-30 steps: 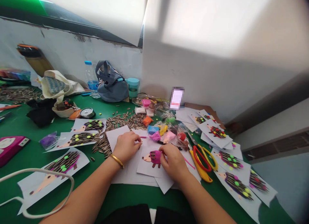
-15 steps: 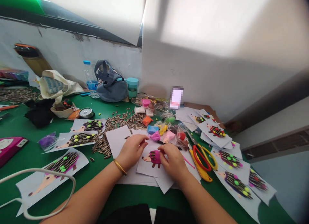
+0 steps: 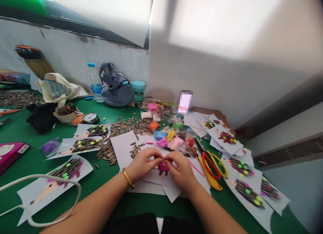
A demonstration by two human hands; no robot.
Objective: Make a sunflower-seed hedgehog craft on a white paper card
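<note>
My left hand [image 3: 145,162] and my right hand [image 3: 182,169] meet fingertip to fingertip over a pink clay hedgehog [image 3: 164,166] on white paper. The fingers of both are pinched; whatever they hold is too small to make out. The hands cover the hedgehog's head and part of its back, while its brown feet show below. Several striped seeds [image 3: 135,149] lie on the paper beyond my left hand. Bagged clay in blue, pink and yellow [image 3: 171,135] sits just past my fingers.
A large seed pile [image 3: 133,126] spreads behind the papers. Scissors [image 3: 209,161] and a yellow cutter [image 3: 207,171] lie right of my right hand. Finished hedgehog cards [image 3: 243,166] stand on both sides. A white cable [image 3: 54,177] loops over my left forearm. A blue bag [image 3: 117,92] stands by the wall.
My left hand has moved right and both hands have come together, their fingertips now touching above the pink hedgehog. Seeds on the paper that my left hand covered now show.
</note>
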